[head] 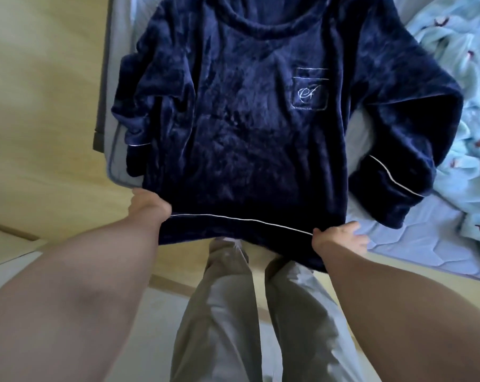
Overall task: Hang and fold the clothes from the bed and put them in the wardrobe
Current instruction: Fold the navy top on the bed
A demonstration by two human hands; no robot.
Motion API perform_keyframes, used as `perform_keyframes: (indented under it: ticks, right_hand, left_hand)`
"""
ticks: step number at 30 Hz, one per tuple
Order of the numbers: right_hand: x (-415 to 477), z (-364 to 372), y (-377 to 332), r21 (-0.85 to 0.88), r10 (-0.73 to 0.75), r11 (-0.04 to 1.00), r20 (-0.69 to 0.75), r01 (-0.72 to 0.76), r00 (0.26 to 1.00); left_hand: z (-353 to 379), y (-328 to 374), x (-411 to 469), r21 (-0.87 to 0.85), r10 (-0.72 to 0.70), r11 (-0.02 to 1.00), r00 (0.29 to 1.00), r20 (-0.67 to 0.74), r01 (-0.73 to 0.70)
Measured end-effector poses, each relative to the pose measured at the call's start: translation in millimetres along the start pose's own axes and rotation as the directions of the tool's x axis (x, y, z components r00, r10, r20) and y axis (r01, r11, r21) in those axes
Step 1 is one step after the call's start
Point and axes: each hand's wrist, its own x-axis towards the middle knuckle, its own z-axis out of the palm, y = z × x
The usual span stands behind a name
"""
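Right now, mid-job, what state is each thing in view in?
navy top: unfolded, spread front up on the bed, sleeves out at its sides, hem off the near edge.
left hand: holds the top's left hem corner.
right hand: holds the top's right hem corner.
blanket: crumpled, right of the top.
bed: bears the top and the blanket.

Soft daylight, brightest on the blanket [459, 86] at 2 o'clock. The dark sweater [233, 128] shows faint sheen, muddy detail. Wide-angle distortion stretches the left arm [68, 293] at 7 o'clock and right arm [404, 304] at 5 o'clock; focus slightly soft.
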Motion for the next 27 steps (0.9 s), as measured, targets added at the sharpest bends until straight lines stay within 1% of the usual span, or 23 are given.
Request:
perform_keyframes:
  ticks: [2, 3, 4, 5, 7, 9, 11, 13, 15, 17, 18, 19, 20, 21, 22, 23, 24, 25, 26, 27]
  right_hand:
    - [-13, -3, -12, -0.052, -0.072, 0.996, -0.13, 0.066, 0.989]
    - [-20, -6, -19, -0.056, -0.13, 0.991, -0.166, 0.123, 0.978]
    - [-28, -10, -28, -0.054, -0.187, 0.982, -0.157, 0.18, 0.97]
    - [-34, -13, -39, -0.042, -0.236, 0.972, -0.111, 0.232, 0.965]
    - [-45, -18, -66, 0.025, -0.316, 0.949, 0.076, 0.315, 0.946]
    - [-57, -22, -93, 0.101, -0.402, 0.916, 0.264, 0.389, 0.877]
    - [-69, -22, -126, 0.138, -0.485, 0.874, 0.317, 0.467, 0.815]
    - [-81, -21, -157, 0.195, -0.572, 0.82, 0.307, 0.538, 0.761]
    - [-95, -15, -194, 0.273, -0.656, 0.754, 0.263, 0.597, 0.708]
    - [-108, -10, -229, 0.31, -0.724, 0.686, 0.203, 0.658, 0.659]
    - [-114, -8, -246, 0.317, -0.748, 0.658, 0.174, 0.683, 0.64]
    - [-120, -6, -262, 0.322, -0.765, 0.637, 0.147, 0.7, 0.628]
    - [-127, -5, -277, 0.328, -0.774, 0.622, 0.12, 0.711, 0.622]
    - [-134, -6, -291, 0.333, -0.777, 0.615, 0.099, 0.715, 0.622]
    - [-142, -7, -304, 0.332, -0.777, 0.612, 0.083, 0.717, 0.625]
    - [-149, -8, -315, 0.322, -0.778, 0.609, 0.066, 0.725, 0.625]
    - [-155, -9, -326, 0.303, -0.784, 0.602, 0.046, 0.739, 0.62]
    - [-161, -9, -336, 0.278, -0.791, 0.592, 0.023, 0.756, 0.611]
    - [-167, -9, -345, 0.251, -0.799, 0.582, -0.001, 0.773, 0.602]
    - [-171, -9, -354, 0.229, -0.805, 0.573, -0.022, 0.787, 0.593]
  left_hand:
    - [-9, 8, -1, -0.071, -0.012, 0.997, 1.0, 0.011, 0.012]
    - [-16, 11, 0, -0.12, 0.0, 0.993, 1.0, -0.002, 0.0]
    - [-23, 16, 2, -0.167, 0.016, 0.986, 1.0, -0.027, -0.02]
    - [-31, 21, 7, -0.215, 0.034, 0.976, 0.998, -0.057, -0.045]
    - [-48, 32, 21, -0.282, 0.063, 0.954, 0.99, -0.128, -0.097]
    - [-63, 47, 38, -0.299, 0.079, 0.945, 0.978, -0.194, -0.135]
    - [-75, 65, 58, -0.273, 0.081, 0.952, 0.972, -0.221, -0.141]
    - [-82, 78, 74, -0.179, 0.066, 0.978, 0.97, -0.233, -0.11]
    - [-91, 88, 94, -0.155, 0.065, 0.983, 0.976, -0.21, -0.099]
    - [-97, 95, 116, -0.284, 0.095, 0.949, 0.983, -0.154, -0.136]
    - [-104, 96, 125, -0.374, 0.082, 0.919, 0.989, -0.121, -0.122]
    - [-111, 94, 134, -0.48, 0.035, 0.874, 0.995, -0.089, -0.074]
    - [-121, 93, 140, -0.603, -0.028, 0.798, 0.998, -0.057, -0.012]
    - [-132, 91, 146, -0.539, -0.024, 0.843, 0.999, -0.024, 0.008]
    - [-140, 88, 153, -0.345, 0.04, 0.937, 0.997, -0.072, -0.063]
    - [-149, 87, 163, -0.418, 0.028, 0.905, 0.991, -0.134, -0.082]
    - [-166, 88, 168, -0.72, -0.089, 0.694, 0.995, -0.051, 0.025]
    - [-185, 87, 177, -0.861, -0.09, 0.506, 0.996, 0.013, 0.058]
    - [-198, 84, 185, -0.913, -0.15, 0.401, 0.989, 0.011, 0.071]
    - [-213, 84, 193, -0.932, -0.192, 0.356, 0.981, -0.004, 0.066]
